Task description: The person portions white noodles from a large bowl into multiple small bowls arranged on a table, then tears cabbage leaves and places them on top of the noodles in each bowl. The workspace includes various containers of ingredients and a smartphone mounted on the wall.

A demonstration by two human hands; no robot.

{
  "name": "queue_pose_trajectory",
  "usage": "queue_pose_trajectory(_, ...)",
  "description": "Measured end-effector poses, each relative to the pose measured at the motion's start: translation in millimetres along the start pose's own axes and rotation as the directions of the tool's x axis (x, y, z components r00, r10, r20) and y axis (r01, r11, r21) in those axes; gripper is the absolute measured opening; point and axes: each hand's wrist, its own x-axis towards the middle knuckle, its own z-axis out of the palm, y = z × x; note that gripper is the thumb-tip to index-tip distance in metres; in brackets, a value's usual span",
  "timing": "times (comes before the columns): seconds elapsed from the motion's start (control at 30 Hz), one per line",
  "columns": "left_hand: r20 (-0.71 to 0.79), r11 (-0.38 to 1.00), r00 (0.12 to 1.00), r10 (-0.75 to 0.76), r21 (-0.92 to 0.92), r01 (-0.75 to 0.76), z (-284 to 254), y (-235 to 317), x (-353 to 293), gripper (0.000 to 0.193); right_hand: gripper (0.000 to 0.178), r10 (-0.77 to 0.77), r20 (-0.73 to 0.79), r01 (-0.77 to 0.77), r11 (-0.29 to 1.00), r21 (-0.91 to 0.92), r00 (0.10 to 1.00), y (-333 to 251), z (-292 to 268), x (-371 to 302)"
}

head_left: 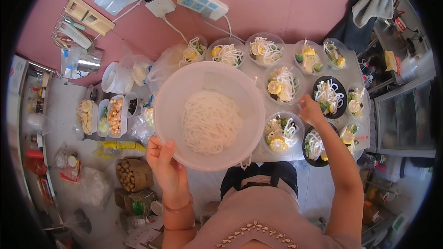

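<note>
Big translucent bowl (208,116) of white noodles (211,121) raised above table (258,153); my left hand (167,163) grip closed on its lower-left rim. Right hand (311,110) reaches among filled bowls, fingers pinched near black bowl (329,96); can't tell what they hold.

— What's the big bowl (208,76) like?

— Round, translucent white plastic, wide and shallow, held about level near the centre of the view. The left hand (167,163) grips its rim at seven o'clock, thumb over the edge.

— And inside it?

— A heap of plain white noodles (211,121), thick strands piled a little toward the five o'clock side of the bowl.

— Where's the other hand?

— The right hand (312,110) sits at three o'clock from the bowl, fingers pinched over a small clear bowl (283,131) holding noodles, corn and greens.
</note>
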Motion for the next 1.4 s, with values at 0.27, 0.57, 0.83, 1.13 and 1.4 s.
queue_pose_trajectory(0.27,-0.008,0.999,1.000,-0.025,-0.039,0.024,15,-9,1,0.018,0.039,-0.294,0.139,0.267,0.946,0.183,0.946,-100,-84,-81)
queue_pose_trajectory(0.57,0.126,0.997,0.991,-0.050,0.064,0.042,48,-18,-6,0.017,0.057,-0.783,0.222,0.810,0.582,-0.065,0.581,-243,-74,-60)
queue_pose_trajectory(0.83,0.123,0.998,0.991,0.046,0.026,-0.049,76,-42,4,0.015,0.018,-0.545,0.696,0.871,0.416,-0.260,0.468,-234,-18,-30)
queue_pose_trajectory(1.13,0.121,0.997,0.990,-0.066,-0.018,0.069,126,-45,41,0.019,0.014,-0.828,0.179,0.782,0.561,0.272,0.532,-285,-178,35)
queue_pose_trajectory(1.4,0.124,0.997,0.992,-0.023,0.072,0.014,176,-49,38,0.021,0.035,-0.626,0.642,0.877,0.450,-0.166,0.443,-227,-148,84)
